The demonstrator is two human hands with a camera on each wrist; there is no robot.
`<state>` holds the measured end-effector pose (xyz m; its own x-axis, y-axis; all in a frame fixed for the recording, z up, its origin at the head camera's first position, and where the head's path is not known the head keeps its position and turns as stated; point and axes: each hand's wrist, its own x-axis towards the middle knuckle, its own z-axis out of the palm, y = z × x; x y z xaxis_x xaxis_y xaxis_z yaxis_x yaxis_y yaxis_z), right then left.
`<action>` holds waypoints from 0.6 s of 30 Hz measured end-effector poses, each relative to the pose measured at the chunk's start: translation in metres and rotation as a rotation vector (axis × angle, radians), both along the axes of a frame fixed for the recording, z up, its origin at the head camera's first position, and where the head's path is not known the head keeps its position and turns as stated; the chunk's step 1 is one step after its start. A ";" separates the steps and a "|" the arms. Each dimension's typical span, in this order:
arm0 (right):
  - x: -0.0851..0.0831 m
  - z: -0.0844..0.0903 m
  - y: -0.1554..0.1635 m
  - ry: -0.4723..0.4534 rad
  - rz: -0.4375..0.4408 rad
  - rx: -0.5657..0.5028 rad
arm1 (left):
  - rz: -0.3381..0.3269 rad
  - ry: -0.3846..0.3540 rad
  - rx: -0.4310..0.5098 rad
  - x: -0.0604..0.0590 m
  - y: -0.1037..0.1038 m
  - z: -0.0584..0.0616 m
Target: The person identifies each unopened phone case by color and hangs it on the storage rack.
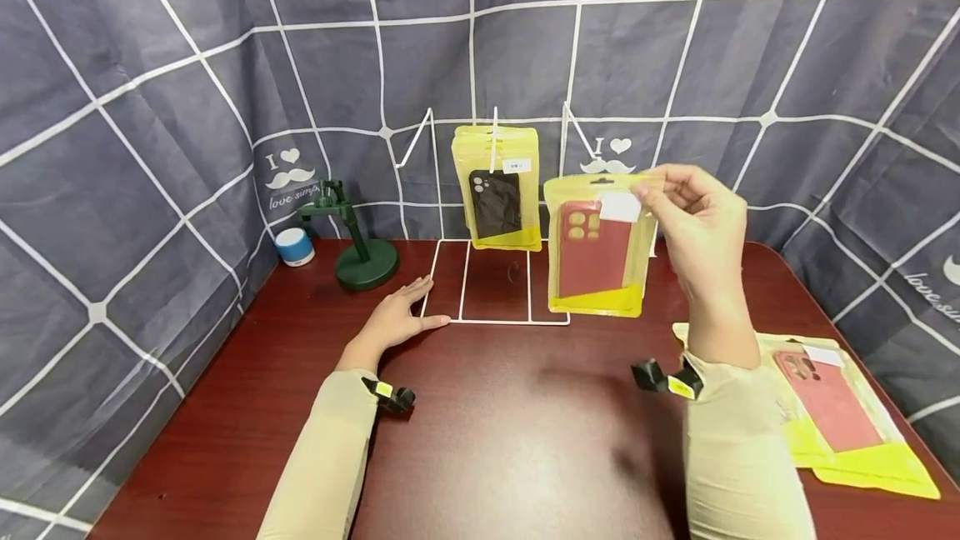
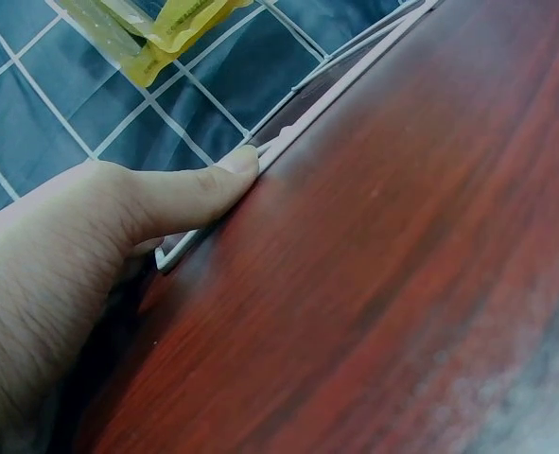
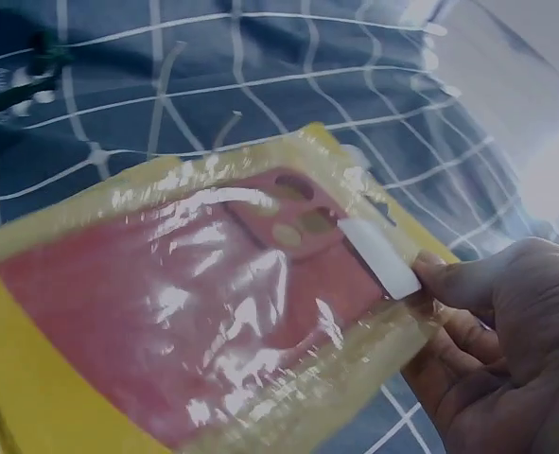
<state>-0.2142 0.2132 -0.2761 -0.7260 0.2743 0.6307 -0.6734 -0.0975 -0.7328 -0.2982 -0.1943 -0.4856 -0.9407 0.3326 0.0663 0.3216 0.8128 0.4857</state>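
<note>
My right hand [image 1: 675,194] pinches the top right corner of a yellow packet with a red phone case [image 1: 594,252] and holds it up in front of the white wire display rack [image 1: 495,273]. In the right wrist view the packet [image 3: 203,312] fills the frame, with the fingers [image 3: 468,284] at its white label. My left hand [image 1: 401,317] lies flat on the dark red table [image 1: 495,432], its fingers straight, the thumb [image 2: 199,189] touching the rack's base wire [image 2: 288,142]. Several yellow packets with a black case [image 1: 497,190] hang on the rack's middle hook.
More yellow packets with red cases [image 1: 832,407] lie stacked at the table's right edge. A green stand [image 1: 360,252] and a small blue and white cylinder [image 1: 294,246] stand at the back left. A grey checked cloth [image 1: 150,107] hangs behind and at both sides.
</note>
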 end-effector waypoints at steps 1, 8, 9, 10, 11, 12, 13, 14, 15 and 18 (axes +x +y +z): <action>-0.004 0.002 -0.001 0.009 -0.017 -0.017 | 0.003 0.001 0.001 0.000 0.000 0.000; -0.027 0.003 -0.006 0.010 -0.076 -0.092 | 0.003 -0.004 -0.004 -0.002 -0.001 0.000; -0.030 0.003 -0.006 0.005 -0.080 -0.091 | 0.007 -0.002 -0.006 -0.002 -0.001 0.000; -0.032 0.003 -0.006 0.000 -0.084 -0.087 | 0.013 -0.001 -0.010 -0.002 -0.001 0.000; -0.034 0.002 -0.006 -0.007 -0.093 -0.079 | 0.017 -0.001 -0.011 -0.002 -0.001 0.000; -0.036 0.002 -0.006 -0.015 -0.107 -0.064 | 0.019 0.001 -0.014 -0.002 -0.001 0.000; -0.038 0.001 -0.005 -0.024 -0.129 -0.043 | 0.020 0.000 -0.014 -0.002 -0.001 0.001; -0.041 0.001 -0.005 -0.031 -0.153 -0.019 | 0.019 -0.001 -0.014 -0.002 -0.001 0.001; -0.043 0.000 -0.004 -0.038 -0.182 0.014 | 0.017 -0.005 -0.017 -0.002 -0.001 0.001; -0.052 -0.003 -0.003 -0.058 -0.261 0.114 | 0.014 -0.008 -0.022 -0.002 -0.001 0.002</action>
